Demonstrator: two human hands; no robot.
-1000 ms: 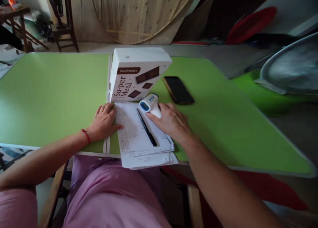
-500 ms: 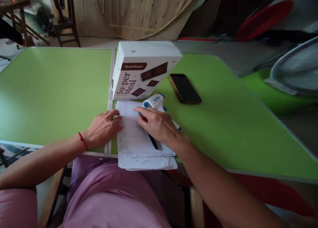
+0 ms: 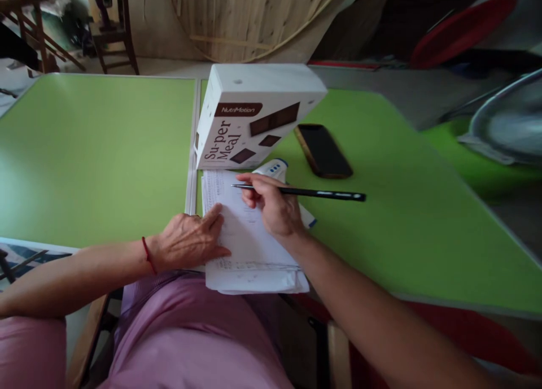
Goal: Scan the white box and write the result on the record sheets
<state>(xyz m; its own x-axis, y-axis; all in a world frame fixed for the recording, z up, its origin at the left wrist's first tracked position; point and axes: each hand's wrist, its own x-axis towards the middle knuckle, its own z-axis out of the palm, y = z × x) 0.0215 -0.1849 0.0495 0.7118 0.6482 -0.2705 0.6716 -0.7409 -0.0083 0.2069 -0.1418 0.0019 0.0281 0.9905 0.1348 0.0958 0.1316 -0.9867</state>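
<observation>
My right hand [image 3: 274,205] is closed round a black pen [image 3: 326,194], whose tip points left over the upper part of a stack of written paper sheets [image 3: 249,245]. Whether the tip touches the paper I cannot tell. My left hand [image 3: 195,236] rests on the left edge of the sheets with its thumb and index finger spread apart. Partly behind my right hand lies a white and blue handheld device [image 3: 275,167], like a forehead thermometer. A white "Su-per Meal" box [image 3: 254,123] stands upright just beyond the sheets.
A dark phone [image 3: 325,152] in a brown case lies right of the box on the green table [image 3: 105,152]. Off the table's right side are a green tub [image 3: 461,157] and a red round thing [image 3: 466,30]. A wooden chair [image 3: 112,36] stands at the back left.
The pen, which pointed down toward me under my right hand, is now in its grip, lying nearly level. My left hand has moved down and right, further onto the sheets.
</observation>
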